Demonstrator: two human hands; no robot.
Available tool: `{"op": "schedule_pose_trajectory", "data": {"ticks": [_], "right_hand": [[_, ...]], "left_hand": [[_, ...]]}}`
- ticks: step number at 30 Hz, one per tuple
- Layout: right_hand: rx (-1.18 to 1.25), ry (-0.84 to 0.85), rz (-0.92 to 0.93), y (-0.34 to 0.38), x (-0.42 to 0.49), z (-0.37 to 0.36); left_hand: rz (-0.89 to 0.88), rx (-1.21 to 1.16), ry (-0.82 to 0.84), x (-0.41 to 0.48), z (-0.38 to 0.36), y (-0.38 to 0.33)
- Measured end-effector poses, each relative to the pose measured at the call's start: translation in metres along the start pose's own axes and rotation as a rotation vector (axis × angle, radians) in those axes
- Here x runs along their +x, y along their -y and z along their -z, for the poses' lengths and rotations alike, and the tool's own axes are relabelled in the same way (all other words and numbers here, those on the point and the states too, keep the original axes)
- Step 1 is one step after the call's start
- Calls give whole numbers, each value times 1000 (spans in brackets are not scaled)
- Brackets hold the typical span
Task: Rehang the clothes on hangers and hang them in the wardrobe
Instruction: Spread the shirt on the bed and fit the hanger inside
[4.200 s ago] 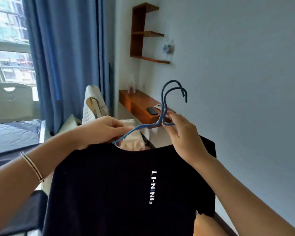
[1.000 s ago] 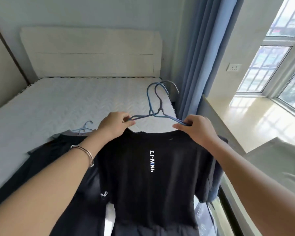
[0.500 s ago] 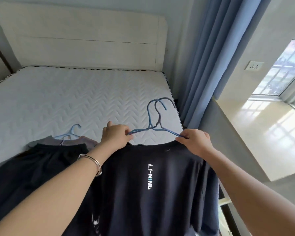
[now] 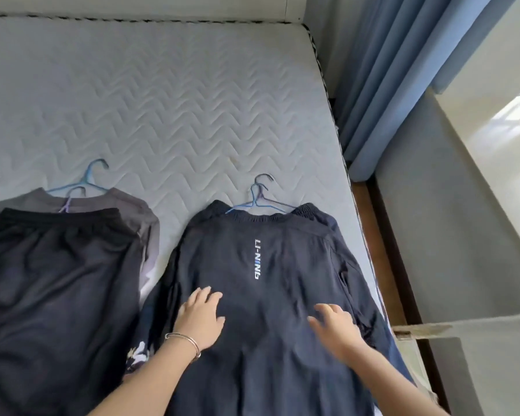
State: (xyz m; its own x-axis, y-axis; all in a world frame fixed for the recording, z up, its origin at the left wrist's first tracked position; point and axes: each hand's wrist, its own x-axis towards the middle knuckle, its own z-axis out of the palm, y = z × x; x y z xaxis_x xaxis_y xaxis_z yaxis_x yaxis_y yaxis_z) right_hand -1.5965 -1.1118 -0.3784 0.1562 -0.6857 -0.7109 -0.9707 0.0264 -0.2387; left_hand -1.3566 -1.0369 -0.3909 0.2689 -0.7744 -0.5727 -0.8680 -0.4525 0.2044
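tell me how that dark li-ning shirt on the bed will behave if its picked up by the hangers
Probably floppy: the dark shirt lies flat and wrinkled on the mattress, so its body should sag and swing. The thin hangers at its collar look light, likely making the whole load easy to lift. The smooth-looking cloth may slide off a hanger arm if tilted.

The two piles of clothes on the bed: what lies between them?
Head view: only a bare strip of white quilted mattress separates the left pile from the navy shirt.

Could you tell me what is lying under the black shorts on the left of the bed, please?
A grey garment on a blue hanger lies under the shorts; its lower part is covered.
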Motion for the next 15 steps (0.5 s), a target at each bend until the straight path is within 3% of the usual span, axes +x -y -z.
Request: {"op": "schedule_pose_trajectory", "data": {"ticks": [7, 15], "right_hand": [[-198, 105, 37, -17, 37, -56], [-270, 138, -21, -31, 87, -67]], "left_hand": [[60, 92, 208, 27, -61, 24], [90, 42, 102, 78, -83, 57]]}}
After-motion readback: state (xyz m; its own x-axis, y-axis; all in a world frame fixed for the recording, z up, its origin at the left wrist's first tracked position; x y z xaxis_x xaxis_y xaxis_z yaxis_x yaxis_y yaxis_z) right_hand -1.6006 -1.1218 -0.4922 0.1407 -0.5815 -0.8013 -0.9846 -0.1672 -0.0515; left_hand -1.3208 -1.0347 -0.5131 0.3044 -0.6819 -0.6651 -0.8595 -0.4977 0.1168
